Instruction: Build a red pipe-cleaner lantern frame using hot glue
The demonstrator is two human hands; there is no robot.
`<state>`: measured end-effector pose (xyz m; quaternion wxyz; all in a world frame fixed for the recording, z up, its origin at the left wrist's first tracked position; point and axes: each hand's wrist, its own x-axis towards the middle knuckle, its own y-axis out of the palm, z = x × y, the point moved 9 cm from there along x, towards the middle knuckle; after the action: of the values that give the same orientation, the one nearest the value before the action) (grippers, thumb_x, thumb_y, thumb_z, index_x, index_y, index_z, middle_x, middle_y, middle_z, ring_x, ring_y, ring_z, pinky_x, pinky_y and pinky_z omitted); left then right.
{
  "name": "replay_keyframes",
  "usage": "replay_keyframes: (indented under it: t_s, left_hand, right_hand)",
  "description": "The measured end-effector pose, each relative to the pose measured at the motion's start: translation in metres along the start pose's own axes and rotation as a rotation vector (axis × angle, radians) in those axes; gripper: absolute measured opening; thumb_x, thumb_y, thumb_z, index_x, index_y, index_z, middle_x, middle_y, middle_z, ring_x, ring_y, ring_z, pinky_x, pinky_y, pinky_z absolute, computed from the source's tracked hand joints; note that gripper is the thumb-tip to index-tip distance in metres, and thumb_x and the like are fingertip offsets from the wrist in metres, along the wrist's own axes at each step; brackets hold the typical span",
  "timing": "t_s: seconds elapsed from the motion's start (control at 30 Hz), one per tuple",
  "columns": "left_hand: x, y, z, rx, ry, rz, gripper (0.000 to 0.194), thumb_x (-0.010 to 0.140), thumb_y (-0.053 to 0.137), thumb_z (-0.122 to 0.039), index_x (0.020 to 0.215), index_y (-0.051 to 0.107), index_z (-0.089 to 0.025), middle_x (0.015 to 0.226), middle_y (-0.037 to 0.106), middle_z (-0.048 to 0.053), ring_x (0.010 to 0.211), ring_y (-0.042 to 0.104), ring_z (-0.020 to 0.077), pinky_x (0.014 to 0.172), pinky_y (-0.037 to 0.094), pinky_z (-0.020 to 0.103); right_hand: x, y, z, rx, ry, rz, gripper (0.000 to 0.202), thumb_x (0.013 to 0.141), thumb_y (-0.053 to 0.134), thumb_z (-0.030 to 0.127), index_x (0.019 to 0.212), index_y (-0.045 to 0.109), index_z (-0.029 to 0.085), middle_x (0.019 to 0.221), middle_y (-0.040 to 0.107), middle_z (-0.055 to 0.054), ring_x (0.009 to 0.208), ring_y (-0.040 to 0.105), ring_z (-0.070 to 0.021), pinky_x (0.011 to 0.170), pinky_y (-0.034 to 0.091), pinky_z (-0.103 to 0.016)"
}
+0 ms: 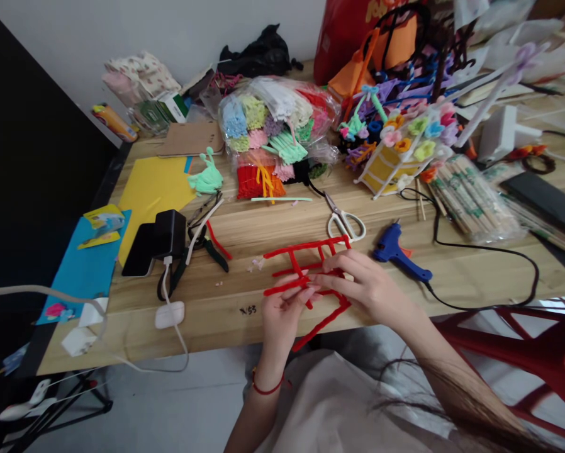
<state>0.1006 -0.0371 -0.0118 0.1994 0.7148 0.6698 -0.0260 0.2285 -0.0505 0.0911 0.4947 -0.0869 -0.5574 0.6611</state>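
Note:
Both hands hold a red pipe-cleaner frame (306, 245) above the front of the table. Its long bars and short cross pieces form an open, ladder-like shape. My left hand (282, 311) pinches a lower bar near the frame's middle. From the other side my right hand (365, 283) reaches in, its fingers closed on the frame close to the left fingertips. The exact joint between the fingers is partly hidden. Beyond the frame lie white-handled scissors (343, 220). To the right of my right hand rests a blue glue gun (398, 251).
Bundled pipe cleaners (273, 119) fill plastic bags at the back. A flower-topped yellow and white basket (391, 167) stands right of them, near bagged wooden sticks (475, 198). At left are a phone (138, 251), pliers (214, 251) and a white cable (181, 340). A black cord (490, 245) loops at right.

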Motion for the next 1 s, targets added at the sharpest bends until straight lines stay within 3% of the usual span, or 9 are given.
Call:
replay_keyframes:
  t_s: [0.27,0.67,0.83,1.0]
  left_hand:
    - [-0.006,0.002,-0.011,-0.027,0.066,-0.075,0.030,0.072,0.075,-0.041,0.090,0.067,-0.018,0.076,0.076,0.005,0.063,0.072,0.0192,0.057,0.057,0.026]
    - [-0.006,0.003,-0.012,-0.011,0.084,-0.107,0.027,0.075,0.073,-0.039,0.085,0.060,-0.018,0.065,0.074,0.003,0.060,0.072,0.0190,0.060,0.057,0.028]
    - [-0.001,-0.004,-0.006,-0.051,0.052,-0.098,0.032,0.074,0.073,-0.044,0.086,0.058,-0.018,0.063,0.073,0.004,0.059,0.071,0.0207,0.059,0.057,0.030]
    - [0.008,-0.006,-0.007,-0.047,0.024,0.011,0.046,0.074,0.070,-0.051,0.102,0.062,-0.016,0.081,0.076,0.009,0.074,0.073,0.0242,0.066,0.058,0.032]
  right_hand:
    - [-0.003,0.004,-0.002,0.005,0.008,0.018,0.033,0.098,0.040,0.020,0.120,0.063,0.024,0.100,0.063,-0.010,0.089,0.055,-0.0200,0.076,0.048,-0.033]
    - [-0.004,0.004,0.001,0.017,-0.021,0.002,0.031,0.097,0.042,0.018,0.123,0.059,0.022,0.103,0.063,-0.011,0.095,0.056,-0.0220,0.078,0.047,-0.037]
    - [-0.014,-0.018,-0.021,0.104,0.134,-0.185,0.043,0.093,0.052,0.023,0.135,0.045,0.021,0.114,0.059,-0.013,0.107,0.054,-0.0254,0.090,0.046,-0.042]
    - [-0.038,-0.029,-0.047,0.155,0.311,-0.300,0.039,0.090,0.056,0.021,0.128,0.050,0.024,0.117,0.059,-0.012,0.111,0.055,-0.0275,0.093,0.046,-0.046]
